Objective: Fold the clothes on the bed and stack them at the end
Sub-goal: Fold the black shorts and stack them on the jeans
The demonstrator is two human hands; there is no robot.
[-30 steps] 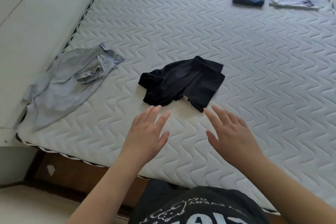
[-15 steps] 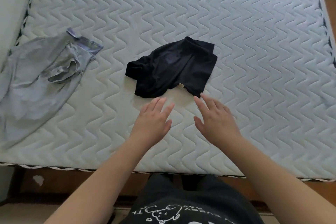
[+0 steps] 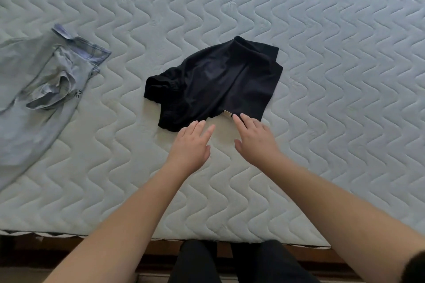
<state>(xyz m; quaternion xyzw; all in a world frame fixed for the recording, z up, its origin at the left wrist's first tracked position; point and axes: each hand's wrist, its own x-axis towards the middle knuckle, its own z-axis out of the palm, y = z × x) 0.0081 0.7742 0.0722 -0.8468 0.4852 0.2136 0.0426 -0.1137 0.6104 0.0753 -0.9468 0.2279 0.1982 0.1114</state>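
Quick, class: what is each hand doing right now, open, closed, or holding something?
Left hand: open, fingers straight, holding nothing, near the black shorts.
Right hand: open, holding nothing, fingertips at the shorts' near edge.

pale blue garment [image 3: 34,89]: cut off by the left edge, well left of both hands; its full shape cannot be told.
black shorts [image 3: 213,80]: bunched over themselves just beyond the fingertips, so the underside is hidden (the small tag at the hem is too small to read).
mattress [image 3: 322,53]: runs out of view at the top, left and right.
forearms: cropped at the bottom edge.
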